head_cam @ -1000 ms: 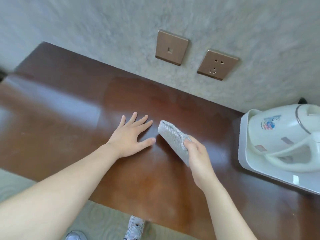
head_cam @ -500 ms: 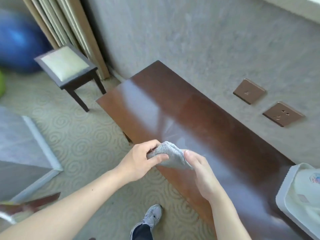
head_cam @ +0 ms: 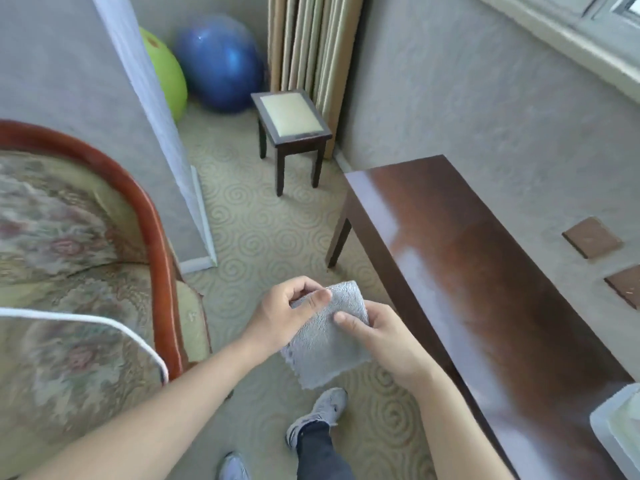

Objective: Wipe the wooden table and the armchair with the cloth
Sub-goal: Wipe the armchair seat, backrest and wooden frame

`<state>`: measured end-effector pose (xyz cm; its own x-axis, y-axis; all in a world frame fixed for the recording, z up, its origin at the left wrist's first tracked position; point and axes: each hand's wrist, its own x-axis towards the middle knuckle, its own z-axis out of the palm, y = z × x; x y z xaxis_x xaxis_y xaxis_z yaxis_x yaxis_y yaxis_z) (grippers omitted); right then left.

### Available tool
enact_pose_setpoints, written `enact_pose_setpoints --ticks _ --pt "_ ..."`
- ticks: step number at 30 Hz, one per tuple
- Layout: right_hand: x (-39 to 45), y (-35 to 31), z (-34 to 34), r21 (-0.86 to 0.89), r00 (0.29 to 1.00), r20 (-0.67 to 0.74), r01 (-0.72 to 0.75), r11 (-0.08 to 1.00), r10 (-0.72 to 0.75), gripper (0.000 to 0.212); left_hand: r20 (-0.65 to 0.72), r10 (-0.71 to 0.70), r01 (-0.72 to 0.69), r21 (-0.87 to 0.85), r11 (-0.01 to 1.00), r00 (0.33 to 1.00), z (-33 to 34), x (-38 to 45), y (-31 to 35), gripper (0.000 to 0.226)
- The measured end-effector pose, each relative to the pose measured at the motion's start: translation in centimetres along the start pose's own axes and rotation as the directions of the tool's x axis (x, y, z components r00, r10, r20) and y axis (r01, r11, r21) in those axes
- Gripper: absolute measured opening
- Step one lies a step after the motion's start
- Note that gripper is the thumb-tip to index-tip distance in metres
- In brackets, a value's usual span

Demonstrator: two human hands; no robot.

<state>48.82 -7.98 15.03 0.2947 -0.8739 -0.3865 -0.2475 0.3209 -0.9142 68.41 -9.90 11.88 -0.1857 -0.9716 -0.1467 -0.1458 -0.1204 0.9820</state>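
Cloth (head_cam: 327, 341) in my hands: grey, looped. Table (head_cam: 485, 289): dark red-brown. Armchair (head_cam: 69, 271): floral beige, red-brown frame. Carpet (head_cam: 263, 237): beige swirls. 2 balls: blue (head_cam: 220, 64), green (head_cam: 169, 74).

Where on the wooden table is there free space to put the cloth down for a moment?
Most of the wooden table is bare, from its far end near the stool down to the white tray at its near right end; only that corner is occupied. Both the left hand and the right hand hold the cloth above the carpet.
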Motion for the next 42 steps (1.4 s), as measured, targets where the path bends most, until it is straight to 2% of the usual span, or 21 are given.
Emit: enact_pose_setpoints --ticks 2,4,6,7,9,11,13,17,20,22,26,29,31,35,38,42 --pt "-0.9 -0.3 3.3 0.089 1.0 -0.025 0.002 0.996 0.001 0.03 -0.044 -0.075 0.07 -0.117 0.991 0.996 -3.0 -3.4 -0.8 0.04" --pt "-1.7 -1.1 6.6 0.16 1.0 0.008 -0.003 0.987 0.001 0.034 -0.039 -0.184 0.167 -0.263 0.95 0.982 -6.0 -7.1 -1.3 0.041" --pt "-2.2 -1.4 8.8 0.215 0.991 0.131 -0.037 0.976 0.009 0.039 -0.023 -0.249 0.227 -0.342 0.912 0.968 -7.8 -10.4 -1.6 0.034" --pt "-2.4 -1.4 9.8 0.238 0.974 0.228 -0.062 0.969 0.006 0.044 -0.068 -0.278 0.24 -0.337 0.911 0.958 -8.4 -12.1 -1.7 0.034" --pt "-2.5 -1.3 11.8 0.296 0.91 0.414 -0.143 0.945 0.008 0.058 -0.198 -0.328 0.253 -0.33 0.91 0.924 -9.6 -15.5 -1.6 0.05" --pt "-2.3 -1.4 14.5 0.315 0.855 0.518 -0.228 0.921 0.034 0.07 -0.296 -0.339 0.229 -0.349 0.908 0.893 -11.3 -18.4 -1.4 0.061" --pt "-1.4 -0.9 17.7 0.28 0.799 0.597 -0.289 0.915 0.07 0.068 -0.359 -0.341 0.219 -0.339 0.915 0.869 -12.7 -20.7 -1.3 0.058" --pt "-1.2 0.2 24.0 0.269 0.699 0.707 -0.404 0.874 0.105 0.061 -0.436 -0.342 0.17 -0.386 0.907 0.833 -14.7 -24.4 -2.0 0.031" --pt "-1.5 1.7 27.6 0.301 0.639 0.757 -0.526 0.795 0.137 0.061 -0.495 -0.371 0.164 -0.412 0.896 0.786 -16.4 -26.8 -3.0 0.038" --pt "-1.4 2.0 29.9 0.337 0.657 0.741 -0.546 0.767 0.141 0.057 -0.533 -0.357 0.18 -0.355 0.917 0.768 -18.2 -28.0 -3.7 0.042" --pt "0.0 1.2 35.3 0.345 0.658 0.737 -0.56 0.754 0.152 0.053 -0.544 -0.336 0.238 -0.244 0.94 0.769 -24.0 -29.9 -6.4 0.026" --pt "1.4 1.3 39.4 0.4 0.717 0.67 -0.569 0.719 0.195 0.057 -0.529 -0.38 0.318 -0.207 0.925 0.759 -28.8 -30.8 -10.2 0.041" --pt "2.4 2.3 42.0 0.449 0.781 0.58 -0.545 0.708 0.233 0.059 -0.495 -0.432 0.397 -0.18 0.9 0.754 -32.1 -31.4 -13.4 0.051" --pt "5.8 6.0 46.1 0.583 0.9 0.339 -0.43 0.689 0.275 0.065 -0.403 -0.508 0.55 -0.014 0.835 0.762 -38.1 -31.7 -20.6 0.064" --pt "9.7 9.0 47.9 0.609 0.939 0.178 -0.341 0.717 0.295 0.072 -0.416 -0.513 0.598 0.099 0.796 0.751 -41.1 -29.9 -26.3 0.066" --pt "15.3 13.1 48.9 0.467 0.944 -0.051 -0.267 0.843 0.327 0.077 -0.48 -0.424 0.598 0.304 0.741 0.768 -42.8 -26.3 -34.6 0.072"
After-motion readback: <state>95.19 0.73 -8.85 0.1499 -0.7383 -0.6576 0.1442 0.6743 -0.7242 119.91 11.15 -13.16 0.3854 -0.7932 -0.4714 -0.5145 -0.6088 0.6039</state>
